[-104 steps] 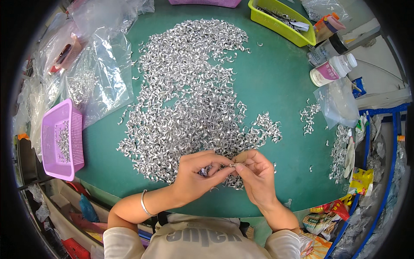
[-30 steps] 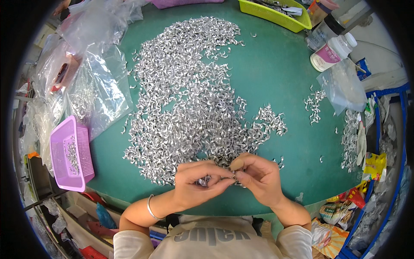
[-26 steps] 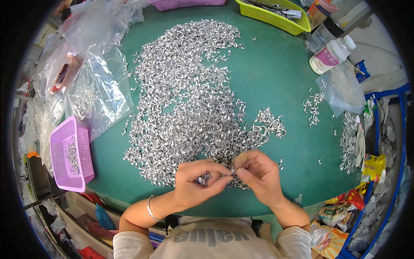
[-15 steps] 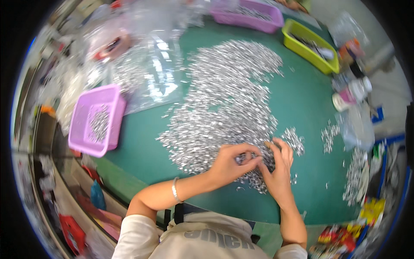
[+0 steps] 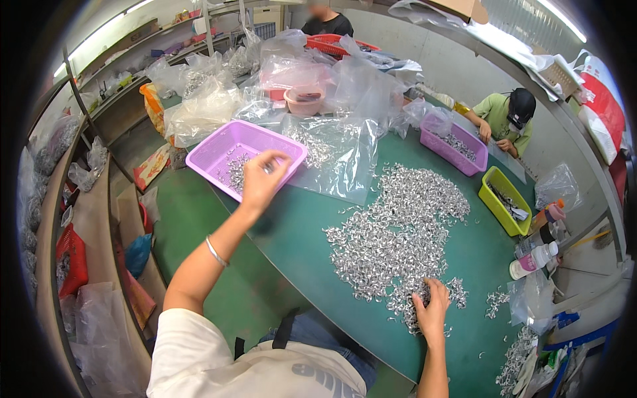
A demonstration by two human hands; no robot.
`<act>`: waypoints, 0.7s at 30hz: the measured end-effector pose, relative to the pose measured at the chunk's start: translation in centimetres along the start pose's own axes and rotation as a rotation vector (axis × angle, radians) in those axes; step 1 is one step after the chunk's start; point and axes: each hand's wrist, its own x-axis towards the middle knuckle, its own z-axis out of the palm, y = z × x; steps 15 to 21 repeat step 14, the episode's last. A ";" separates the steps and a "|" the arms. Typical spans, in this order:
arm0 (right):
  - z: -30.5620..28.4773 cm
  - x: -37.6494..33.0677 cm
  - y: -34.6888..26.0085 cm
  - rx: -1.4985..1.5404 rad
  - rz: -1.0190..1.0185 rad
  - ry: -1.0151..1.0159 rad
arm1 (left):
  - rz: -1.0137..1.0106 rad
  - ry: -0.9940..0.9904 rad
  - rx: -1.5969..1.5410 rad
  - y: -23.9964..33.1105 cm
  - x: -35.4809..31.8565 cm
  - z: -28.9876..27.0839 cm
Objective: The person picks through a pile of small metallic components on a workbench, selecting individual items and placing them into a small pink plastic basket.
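A broad pile of small, curved silver metal pieces covers much of the green table. My right hand rests at the pile's near right edge, thumb and fingers apart among the pieces, gripping none that I can see. Over the right side of a purple plastic basket is my left hand, its fingers curled together. A silvery glint shows between them, too small and blurred to name. More metal pieces lie on the basket's bottom.
Clear plastic bags spread over the table's far left. Beyond the pile stand another purple basket and a lime-green basket. Bottles and smaller heaps of pieces line the right. A co-worker sits across.
My left hand has left my right hand at the pile and swung left to the purple basket. The right hand stays at the pile, its fingers spread. The view has turned left and up.
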 end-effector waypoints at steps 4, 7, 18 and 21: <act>0.5 -0.3 0.5 -0.029 -0.058 0.046 | 0.055 0.163 0.393 -4.6 4.8 -4.2; 1.8 -0.5 -0.3 0.028 -0.116 0.051 | 0.074 0.124 0.560 -10.3 4.5 -6.3; 2.1 -2.9 -2.5 -0.142 -0.086 -0.058 | 0.061 -0.099 0.143 -1.6 -3.3 1.4; 2.1 -2.9 -2.5 -0.142 -0.086 -0.058 | 0.061 -0.099 0.143 -1.6 -3.3 1.4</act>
